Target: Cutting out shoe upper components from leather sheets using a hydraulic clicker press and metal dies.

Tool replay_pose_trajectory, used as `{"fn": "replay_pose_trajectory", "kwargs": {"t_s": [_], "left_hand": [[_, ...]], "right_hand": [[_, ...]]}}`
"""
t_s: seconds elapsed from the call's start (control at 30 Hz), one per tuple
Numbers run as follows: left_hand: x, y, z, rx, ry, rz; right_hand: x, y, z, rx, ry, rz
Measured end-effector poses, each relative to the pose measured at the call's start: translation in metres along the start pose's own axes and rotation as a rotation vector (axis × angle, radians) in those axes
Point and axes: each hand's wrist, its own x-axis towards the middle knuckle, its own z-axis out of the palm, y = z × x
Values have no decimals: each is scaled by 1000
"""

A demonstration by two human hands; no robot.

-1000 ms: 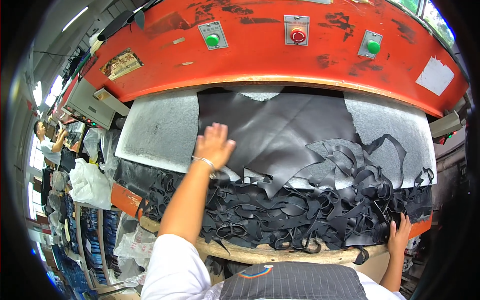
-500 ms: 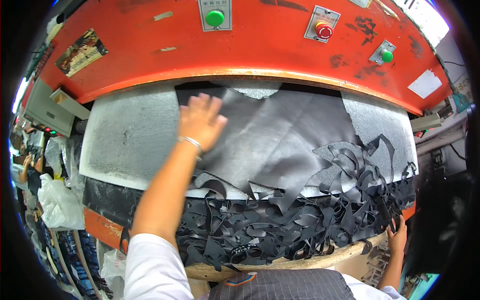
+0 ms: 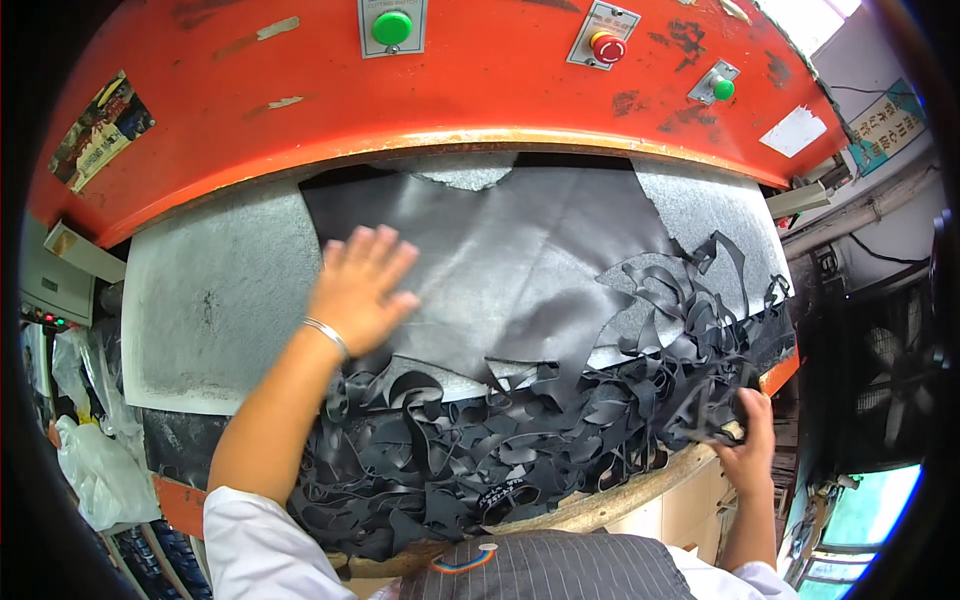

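A large black leather sheet [image 3: 500,250] lies on the pale grey cutting board [image 3: 220,300], with cut-out notches along its edges. My left hand [image 3: 362,290], a bangle at its wrist, is open with spread fingers over the sheet's left part; whether the palm presses on it cannot be told. At the right, my right hand [image 3: 752,445] is closed on a dark open-framed piece [image 3: 705,405]. Motion smears that piece, so its exact kind is unclear. Below it and to its left, black leather offcuts [image 3: 450,450] lie heaped along the board's near edge.
The orange-red machine beam [image 3: 400,110] spans the far side, with a green button [image 3: 392,28], a red stop button [image 3: 607,46] and a smaller green button [image 3: 723,90]. A pale rail [image 3: 640,490] borders the offcuts nearest me. Plastic bags [image 3: 95,470] hang at left; a fan [image 3: 890,360] stands at right.
My right hand has come up and inward from the right rim, bringing the dark framed piece over the offcuts. My left hand has drawn back nearer along the sheet. The view has shifted.
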Motion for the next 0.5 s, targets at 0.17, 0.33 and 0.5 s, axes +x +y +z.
{"fn": "replay_pose_trajectory", "kwargs": {"t_s": [0.17, 0.33, 0.5], "left_hand": [[-41, -63, -5, -231, 107, -447], [-42, -41, -26, -591, 67, -667], [-45, -24, -38, -468, -86, -688]], "right_hand": [[30, -44, 42, 17, -182, -458], [36, -72, 69, -72, -316, -528], [23, -81, 74, -49, -339, -420]]}}
